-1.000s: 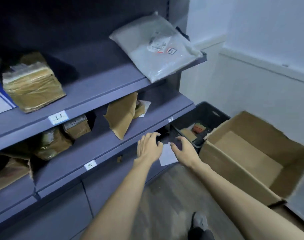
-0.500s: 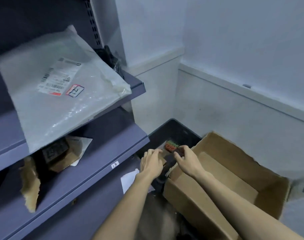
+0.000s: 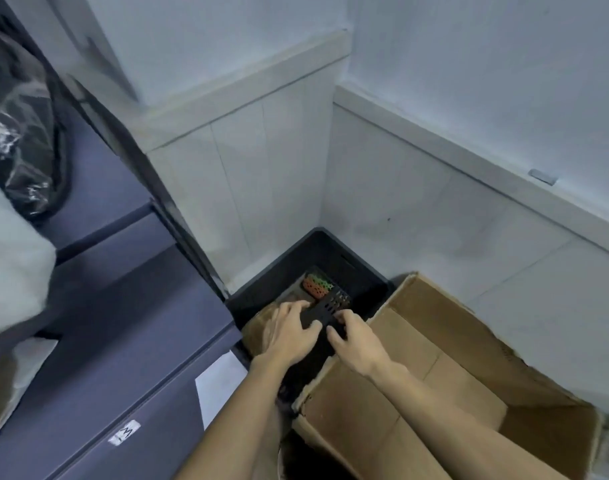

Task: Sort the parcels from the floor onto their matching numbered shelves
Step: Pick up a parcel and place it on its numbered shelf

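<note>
At the far left I see a crinkled, glossy black plastic bag (image 3: 22, 133) lying on the upper blue-grey metal shelf (image 3: 98, 188), with a soft white poly mailer (image 3: 8, 258) bulging out just below and in front of it. The lower shelf (image 3: 130, 341) shows a flat matte face carrying a small white paper tag (image 3: 124, 432) with a handwritten mark, and a plain white sheet (image 3: 220, 386) lies beside its right edge. My left hand (image 3: 289, 337) reaches into the black plastic crate (image 3: 351, 258) set in the floor corner; its fingers spread and curl over the near-left edge of a flat black perforated parcel (image 3: 327, 311), and the palm covers a rounded brown paper-wrapped parcel (image 3: 258, 329) beneath it. My right hand (image 3: 356, 341) has its fingers (image 3: 343, 318) bent onto the right edge of the same black parcel, so both hands hold it, narrow rather than wide. Behind that parcel, deeper in the crate, sits a small block with orange and green dotted faces (image 3: 315, 285). To the right stands an open corrugated cardboard box (image 3: 452, 382), its flaps ragged and its torn near-left corner touching the crate. Pale smooth wall panels (image 3: 434, 209) meet behind the crate.
</note>
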A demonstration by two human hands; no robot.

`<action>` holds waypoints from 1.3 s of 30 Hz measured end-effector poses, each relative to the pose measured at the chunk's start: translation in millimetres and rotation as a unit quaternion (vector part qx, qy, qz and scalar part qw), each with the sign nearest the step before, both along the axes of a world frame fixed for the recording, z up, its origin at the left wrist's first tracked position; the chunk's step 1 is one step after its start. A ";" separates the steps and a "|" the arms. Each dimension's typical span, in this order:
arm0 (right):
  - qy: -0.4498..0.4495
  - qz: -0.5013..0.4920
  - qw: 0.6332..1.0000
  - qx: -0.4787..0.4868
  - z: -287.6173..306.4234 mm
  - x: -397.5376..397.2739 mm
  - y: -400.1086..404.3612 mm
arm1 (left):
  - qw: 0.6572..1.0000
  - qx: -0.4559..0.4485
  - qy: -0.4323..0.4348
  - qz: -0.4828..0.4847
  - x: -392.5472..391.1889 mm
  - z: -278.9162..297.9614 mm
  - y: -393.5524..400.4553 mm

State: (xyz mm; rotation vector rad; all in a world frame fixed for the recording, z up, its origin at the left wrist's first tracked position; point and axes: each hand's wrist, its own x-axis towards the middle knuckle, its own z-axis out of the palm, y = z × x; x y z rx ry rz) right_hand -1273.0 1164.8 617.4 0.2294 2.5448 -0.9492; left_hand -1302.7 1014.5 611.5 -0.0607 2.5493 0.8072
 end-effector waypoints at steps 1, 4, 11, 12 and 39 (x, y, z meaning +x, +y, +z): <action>-0.003 0.008 1.000 0.005 -16.5 -12.4 2.3 | 1.000 -0.007 -0.003 0.008 -12.8 -16.4 -0.8; -0.017 0.042 0.999 0.024 -70.9 -51.2 5.1 | 0.999 -0.036 0.004 0.011 -41.9 -64.4 -7.6; -0.096 0.187 0.975 0.069 -216.5 -140.8 -19.2 | 0.991 -0.107 -0.080 0.022 -99.8 -203.1 -41.2; -0.108 0.187 0.974 0.073 -238.5 -149.9 -22.0 | 0.990 -0.108 -0.090 0.028 -105.4 -223.9 -44.3; -0.299 0.126 0.946 0.027 -449.8 -165.5 -55.9 | 0.922 -0.123 -0.168 0.325 -83.6 -444.5 -53.8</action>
